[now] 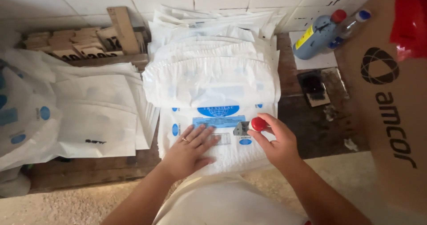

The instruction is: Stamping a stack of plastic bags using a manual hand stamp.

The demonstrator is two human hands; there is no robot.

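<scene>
Stack of white printed bags piled at the desk's near edge, bare room kept at right, left hand laid flat, unclenched, on the top bag, red-knobbed stamp pinched in the right hand's grip, set on the bag's label.

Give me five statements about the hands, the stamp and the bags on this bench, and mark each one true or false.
1. The right hand holds a small red-knobbed stamp in a fingertip grip. True.
2. The left hand lies flat on the top white printed plastic bag of the stack. True.
3. The black ink pad sits under the left hand. False: it lies apart, on the dark wooden bench to the right of the stack.
4. The blue-grey bottle with a red cap stands upright. False: it lies tilted against the wall.
5. The left hand wears a ring. True.
</scene>
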